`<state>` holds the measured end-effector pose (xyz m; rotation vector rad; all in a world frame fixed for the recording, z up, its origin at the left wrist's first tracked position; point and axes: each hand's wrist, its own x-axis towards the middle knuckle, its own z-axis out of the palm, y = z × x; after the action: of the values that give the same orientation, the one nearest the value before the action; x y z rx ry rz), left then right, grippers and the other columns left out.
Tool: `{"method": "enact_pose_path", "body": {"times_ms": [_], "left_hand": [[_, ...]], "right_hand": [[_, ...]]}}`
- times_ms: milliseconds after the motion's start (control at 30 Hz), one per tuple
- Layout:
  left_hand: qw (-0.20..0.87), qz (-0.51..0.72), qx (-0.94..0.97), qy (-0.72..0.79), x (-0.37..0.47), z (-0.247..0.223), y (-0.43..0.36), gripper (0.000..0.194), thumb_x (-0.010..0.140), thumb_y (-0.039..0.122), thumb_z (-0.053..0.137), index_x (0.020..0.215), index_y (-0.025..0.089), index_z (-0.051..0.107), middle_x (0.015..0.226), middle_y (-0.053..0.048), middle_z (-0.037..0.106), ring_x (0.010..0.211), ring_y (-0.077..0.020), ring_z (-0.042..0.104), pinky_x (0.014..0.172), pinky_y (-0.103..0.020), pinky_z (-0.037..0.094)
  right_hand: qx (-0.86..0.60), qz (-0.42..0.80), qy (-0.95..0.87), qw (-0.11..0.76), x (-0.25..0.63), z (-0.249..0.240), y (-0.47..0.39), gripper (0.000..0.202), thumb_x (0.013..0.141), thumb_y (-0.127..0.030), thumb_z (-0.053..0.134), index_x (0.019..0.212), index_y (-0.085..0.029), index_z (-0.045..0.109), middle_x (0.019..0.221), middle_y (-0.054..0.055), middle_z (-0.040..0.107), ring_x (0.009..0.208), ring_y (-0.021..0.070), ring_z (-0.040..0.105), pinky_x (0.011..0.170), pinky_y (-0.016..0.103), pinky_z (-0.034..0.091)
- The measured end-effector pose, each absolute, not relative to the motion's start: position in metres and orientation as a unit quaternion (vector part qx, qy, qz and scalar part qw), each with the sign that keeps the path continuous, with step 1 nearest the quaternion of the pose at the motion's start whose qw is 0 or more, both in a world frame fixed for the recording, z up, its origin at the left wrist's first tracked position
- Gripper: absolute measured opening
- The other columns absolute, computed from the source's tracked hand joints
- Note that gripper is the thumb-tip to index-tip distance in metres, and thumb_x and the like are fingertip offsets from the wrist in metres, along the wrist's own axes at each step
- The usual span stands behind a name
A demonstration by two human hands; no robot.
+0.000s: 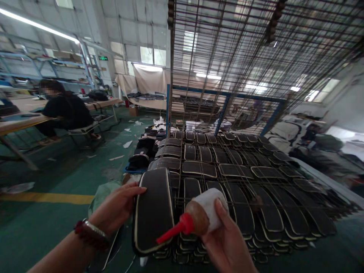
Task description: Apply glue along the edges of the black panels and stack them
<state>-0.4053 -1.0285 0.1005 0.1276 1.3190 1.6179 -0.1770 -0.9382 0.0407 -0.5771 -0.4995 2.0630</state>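
A dark, rounded rectangular panel (pixel 155 208) with a pale line along its edge is held up by my left hand (pixel 121 204). The thumb lies on its face and the other fingers go behind it. My right hand (pixel 224 239) is wrapped round a white squeeze bottle (pixel 214 208) with a brownish shoulder and a red nozzle (pixel 174 229). The nozzle points left and down, over the panel's lower right edge; whether it touches cannot be told. Behind both hands, many similar panels (pixel 236 204) lie in rows on a wire rack.
Tiers of wire mesh (pixel 222 45) tilt up above the rack, on a blue frame (pixel 223 113). Dark material (pixel 140 153) is piled left of it. A seated person (pixel 68 108) works at a table (pixel 25 123) on the left. Scraps lie on the green floor (pixel 113 167).
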Motion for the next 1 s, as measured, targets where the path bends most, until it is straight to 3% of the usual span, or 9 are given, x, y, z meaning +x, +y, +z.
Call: {"method": "enact_pose_path", "body": {"times_ms": [167, 333, 433, 633, 867, 1000], "left_hand": [[0.568, 0.598, 0.169, 0.539, -0.384, 0.094, -1.035, 0.026, 0.078, 0.008, 0.069, 0.102, 0.015, 0.065, 0.089, -0.011, 0.079, 0.074, -0.0235, 0.076, 0.069, -0.034, 0.063], [0.610, 0.586, 0.171, 0.504, -0.373, 0.097, -1.037, 0.032, 0.075, 0.008, 0.068, 0.105, 0.017, 0.066, 0.083, -0.006, 0.079, 0.075, -0.0247, 0.076, 0.070, -0.034, 0.062], [0.614, 0.585, 0.174, 0.500, -0.376, 0.096, -1.036, 0.030, 0.074, 0.008, 0.067, 0.103, 0.016, 0.067, 0.084, -0.007, 0.079, 0.076, -0.0254, 0.076, 0.071, -0.036, 0.062], [0.590, 0.585, 0.176, 0.528, -0.392, 0.087, -1.038, 0.031, 0.070, 0.005, 0.068, 0.099, 0.015, 0.069, 0.083, -0.010, 0.079, 0.069, -0.0246, 0.075, 0.064, -0.033, 0.062], [0.626, 0.565, 0.193, 0.502, -0.405, 0.086, -1.045, 0.028, 0.069, 0.007, 0.069, 0.095, 0.018, 0.071, 0.073, -0.005, 0.078, 0.065, -0.0254, 0.075, 0.063, -0.035, 0.062], [0.618, 0.563, 0.180, 0.518, -0.408, 0.088, -1.032, 0.028, 0.064, 0.005, 0.073, 0.088, 0.019, 0.070, 0.069, -0.003, 0.077, 0.064, -0.0239, 0.075, 0.059, -0.031, 0.062]], "right_hand": [[-0.190, 0.743, -0.314, 0.560, -0.188, 0.070, -0.899, 0.036, 0.072, -0.034, 0.093, 0.098, -0.021, 0.072, 0.098, 0.003, 0.068, 0.090, 0.0186, 0.063, 0.077, 0.026, 0.057], [-0.157, 0.675, -0.427, 0.581, -0.196, 0.072, -0.889, 0.034, 0.078, -0.033, 0.089, 0.104, -0.023, 0.071, 0.092, 0.001, 0.066, 0.080, 0.0153, 0.060, 0.070, 0.020, 0.052], [-0.154, 0.672, -0.445, 0.571, -0.195, 0.063, -0.903, 0.039, 0.079, -0.032, 0.088, 0.112, -0.024, 0.069, 0.098, 0.003, 0.067, 0.085, 0.0174, 0.061, 0.074, 0.023, 0.052], [-0.126, 0.719, -0.505, 0.461, -0.177, 0.065, -0.931, 0.052, 0.080, -0.034, 0.085, 0.124, -0.019, 0.061, 0.105, 0.013, 0.069, 0.092, 0.0297, 0.065, 0.076, 0.036, 0.054], [-0.128, 0.602, -0.537, 0.577, -0.176, 0.079, -0.927, 0.053, 0.082, -0.033, 0.084, 0.126, -0.021, 0.058, 0.117, 0.014, 0.064, 0.106, 0.0339, 0.060, 0.085, 0.043, 0.053], [-0.150, 0.672, -0.475, 0.547, -0.176, 0.057, -0.945, 0.058, 0.079, -0.036, 0.086, 0.128, -0.019, 0.058, 0.115, 0.015, 0.065, 0.105, 0.0349, 0.061, 0.086, 0.045, 0.053]]}}
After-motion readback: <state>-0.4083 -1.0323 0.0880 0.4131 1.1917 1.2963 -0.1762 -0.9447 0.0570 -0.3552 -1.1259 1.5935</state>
